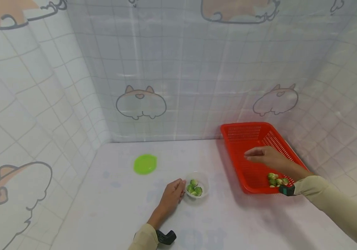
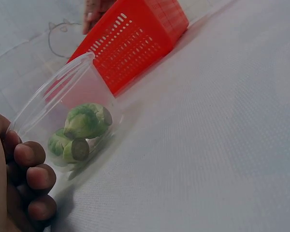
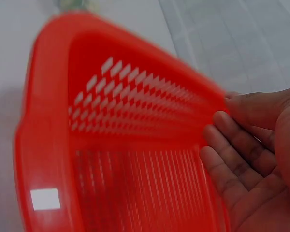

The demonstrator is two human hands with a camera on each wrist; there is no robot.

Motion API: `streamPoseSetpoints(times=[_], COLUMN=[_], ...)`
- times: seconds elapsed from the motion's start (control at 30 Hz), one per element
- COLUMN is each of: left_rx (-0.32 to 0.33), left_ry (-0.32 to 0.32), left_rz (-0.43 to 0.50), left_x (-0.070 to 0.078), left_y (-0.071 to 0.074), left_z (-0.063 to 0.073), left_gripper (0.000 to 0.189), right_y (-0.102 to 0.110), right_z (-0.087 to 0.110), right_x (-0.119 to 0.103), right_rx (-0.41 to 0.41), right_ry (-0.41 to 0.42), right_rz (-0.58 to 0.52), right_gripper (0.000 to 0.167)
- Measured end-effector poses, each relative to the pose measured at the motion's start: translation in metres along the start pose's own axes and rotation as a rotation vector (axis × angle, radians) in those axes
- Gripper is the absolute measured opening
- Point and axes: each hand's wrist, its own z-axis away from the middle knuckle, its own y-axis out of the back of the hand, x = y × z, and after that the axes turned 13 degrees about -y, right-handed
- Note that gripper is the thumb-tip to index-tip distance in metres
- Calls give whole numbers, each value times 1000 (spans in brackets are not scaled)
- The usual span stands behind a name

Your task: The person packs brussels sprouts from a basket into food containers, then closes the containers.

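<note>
A clear round plastic container (image 1: 205, 184) stands on the table with several Brussels sprouts (image 1: 198, 191) inside. At its left side my left hand (image 1: 171, 195) holds the rim, fingertips curled against the wall in the left wrist view. Over the red plastic basket (image 1: 235, 166) hovers my right hand (image 1: 267, 158), fingers loosely extended and nothing between them. More Brussels sprouts (image 1: 273, 182) lie in the basket's near right corner, partly behind the right wrist. In the right wrist view, the basket's slotted wall (image 3: 135, 92) shows beside the right fingers (image 3: 227, 169).
A bright green round lid-like disc (image 1: 145, 164) lies on the white table (image 1: 119, 208), left of and beyond the container. Patterned sheets (image 1: 178, 69) enclose the table at the back and both sides. The basket stands near the right sheet.
</note>
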Motion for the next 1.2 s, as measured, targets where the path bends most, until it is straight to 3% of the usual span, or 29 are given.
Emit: streamPoseSetpoints(times=[0.3, 0.6, 0.77, 0.93, 1.07, 1.2], left_rx=[6, 18, 2, 5, 11, 6], left_ry=[-1, 33, 39, 6, -4, 10], left_rz=[13, 11, 9, 17, 19, 17], left_x=[1, 3, 19, 38, 40, 39], left_y=[0, -2, -1, 0, 0, 0], left_z=[0, -1, 1, 4, 5, 6], left_gripper=[45, 45, 43, 41, 41, 41], right_y=[18, 21, 25, 27, 29, 31], right_z=[1, 2, 6, 7, 6, 8], right_x=[31, 47, 57, 67, 76, 82], right_rx=[39, 62, 18, 32, 34, -16], right_ry=[-44, -47, -18, -5, -27, -52], right_rz=[78, 139, 127, 169, 213, 214], right_gripper=[51, 43, 43, 41, 39, 37])
